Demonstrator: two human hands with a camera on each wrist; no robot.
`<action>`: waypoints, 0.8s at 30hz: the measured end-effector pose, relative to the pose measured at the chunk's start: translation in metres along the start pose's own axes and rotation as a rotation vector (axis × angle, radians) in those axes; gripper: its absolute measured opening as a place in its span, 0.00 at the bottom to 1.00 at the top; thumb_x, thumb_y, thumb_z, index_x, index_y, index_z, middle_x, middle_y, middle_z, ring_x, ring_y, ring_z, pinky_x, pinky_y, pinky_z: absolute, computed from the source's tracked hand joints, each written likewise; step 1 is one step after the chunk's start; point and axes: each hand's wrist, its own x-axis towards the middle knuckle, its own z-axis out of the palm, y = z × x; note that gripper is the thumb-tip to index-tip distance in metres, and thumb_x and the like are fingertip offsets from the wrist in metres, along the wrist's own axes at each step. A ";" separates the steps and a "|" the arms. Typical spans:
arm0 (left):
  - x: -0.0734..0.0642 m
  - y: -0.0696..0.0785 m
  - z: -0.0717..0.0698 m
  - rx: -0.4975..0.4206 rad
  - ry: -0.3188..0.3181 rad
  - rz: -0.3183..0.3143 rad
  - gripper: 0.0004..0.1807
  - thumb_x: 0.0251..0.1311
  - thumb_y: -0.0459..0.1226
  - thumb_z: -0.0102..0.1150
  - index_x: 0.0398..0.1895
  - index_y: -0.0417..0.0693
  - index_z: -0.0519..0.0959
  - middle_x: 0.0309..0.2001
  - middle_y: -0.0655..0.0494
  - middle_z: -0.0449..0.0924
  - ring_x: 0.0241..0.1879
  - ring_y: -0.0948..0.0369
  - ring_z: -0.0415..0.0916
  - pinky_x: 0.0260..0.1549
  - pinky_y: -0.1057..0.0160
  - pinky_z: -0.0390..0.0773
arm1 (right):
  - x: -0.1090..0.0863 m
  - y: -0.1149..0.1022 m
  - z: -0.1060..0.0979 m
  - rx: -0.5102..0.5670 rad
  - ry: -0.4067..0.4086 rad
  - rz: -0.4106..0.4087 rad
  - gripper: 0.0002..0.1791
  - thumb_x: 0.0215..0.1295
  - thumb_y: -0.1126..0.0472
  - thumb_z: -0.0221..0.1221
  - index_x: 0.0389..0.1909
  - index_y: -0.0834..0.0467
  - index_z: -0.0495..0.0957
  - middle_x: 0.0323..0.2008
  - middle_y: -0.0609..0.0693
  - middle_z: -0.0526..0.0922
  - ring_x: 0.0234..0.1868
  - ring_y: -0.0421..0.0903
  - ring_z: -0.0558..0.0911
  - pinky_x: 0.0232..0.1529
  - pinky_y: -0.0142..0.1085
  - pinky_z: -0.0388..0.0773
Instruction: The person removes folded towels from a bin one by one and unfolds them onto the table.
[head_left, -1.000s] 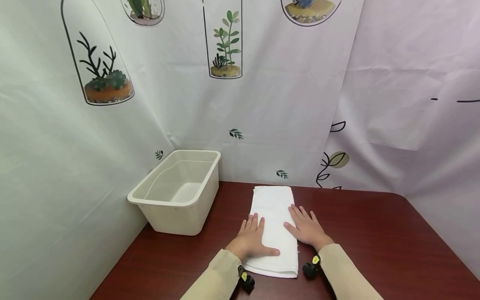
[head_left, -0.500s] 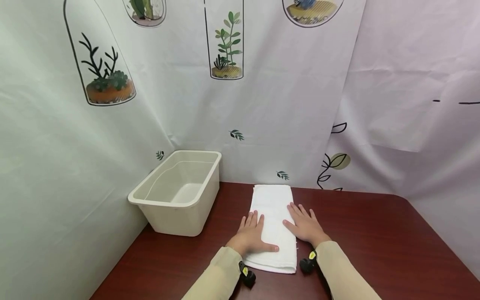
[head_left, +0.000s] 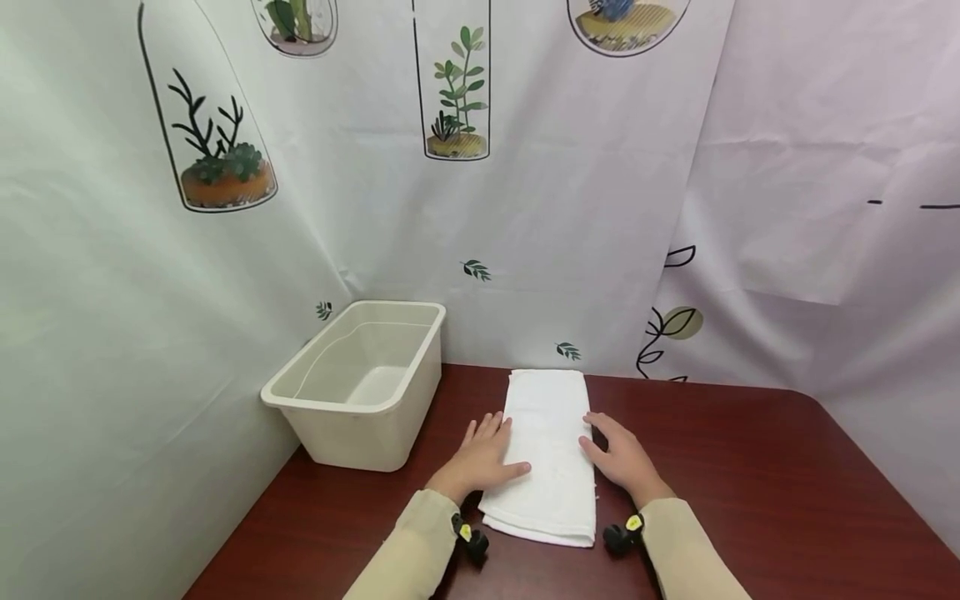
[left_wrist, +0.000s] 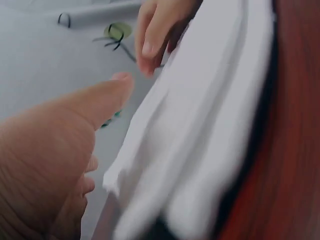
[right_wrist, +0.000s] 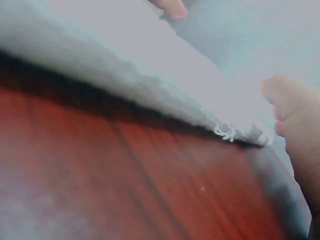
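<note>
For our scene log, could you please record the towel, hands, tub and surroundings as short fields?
White towel: folded into a long strip, on the reddish-brown table
Left hand: fingers spread, thumb over the towel's left edge
Right hand: at the towel's right edge, contact unclear
Cream tub: left of the towel
Backdrop: pale, printed with plants

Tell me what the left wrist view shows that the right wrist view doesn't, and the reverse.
Only the left wrist view: a dark leaf print on green, and a groove between the folded layers of the towel.
Only the right wrist view: looped threads on the towel's edge.
Both: the white towel, the reddish-brown table, and parts of the left hand and right hand.
</note>
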 end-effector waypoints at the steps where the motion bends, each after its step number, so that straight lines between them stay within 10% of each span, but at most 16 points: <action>1: -0.001 -0.005 -0.001 -0.023 0.011 0.001 0.49 0.66 0.61 0.55 0.79 0.39 0.56 0.79 0.41 0.50 0.79 0.46 0.44 0.75 0.43 0.41 | -0.002 -0.001 0.000 0.005 0.013 -0.006 0.29 0.71 0.53 0.61 0.69 0.61 0.72 0.68 0.62 0.72 0.72 0.61 0.67 0.70 0.59 0.62; 15: -0.011 -0.055 -0.006 -0.178 0.161 0.020 0.34 0.73 0.46 0.53 0.73 0.32 0.64 0.74 0.34 0.60 0.75 0.37 0.52 0.71 0.37 0.53 | -0.013 -0.050 0.005 0.055 -0.075 -0.062 0.20 0.67 0.51 0.66 0.57 0.54 0.83 0.56 0.50 0.83 0.62 0.51 0.79 0.64 0.52 0.73; 24: -0.011 -0.065 -0.002 -0.259 0.206 -0.035 0.32 0.73 0.45 0.53 0.72 0.34 0.66 0.74 0.36 0.62 0.75 0.40 0.54 0.72 0.37 0.50 | -0.022 -0.098 0.015 -0.150 -0.182 -0.096 0.26 0.65 0.48 0.65 0.56 0.62 0.82 0.53 0.56 0.85 0.58 0.55 0.82 0.60 0.52 0.75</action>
